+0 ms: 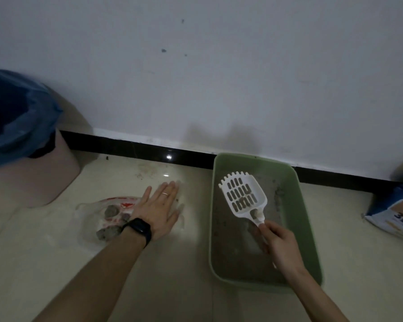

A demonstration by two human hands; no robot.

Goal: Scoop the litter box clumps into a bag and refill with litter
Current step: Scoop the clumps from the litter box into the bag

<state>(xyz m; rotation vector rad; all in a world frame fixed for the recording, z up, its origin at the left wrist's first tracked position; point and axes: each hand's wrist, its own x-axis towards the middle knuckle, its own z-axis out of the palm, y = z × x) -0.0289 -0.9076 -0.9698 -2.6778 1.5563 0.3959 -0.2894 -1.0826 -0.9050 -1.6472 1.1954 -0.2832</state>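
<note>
A green litter box (311, 219) stands on the floor by the wall, with a thin grey layer of litter inside. Above it, my right hand (280, 246) grips the handle of a white slotted scoop (242, 197), which carries a few small grey bits. Left of the box lies a clear plastic bag (91, 213) with red print, flat on the tiles, holding several grey clumps (111, 210). My left hand (157, 209), fingers straight, presses flat on the bag's right part. A black watch sits on that wrist.
A pink bin (44, 180) lined with a blue bag stands at far left against the wall. A blue-and-orange litter sack (396, 219) lies at the right edge. Black skirting runs along the white wall. Pale tiles cover the floor.
</note>
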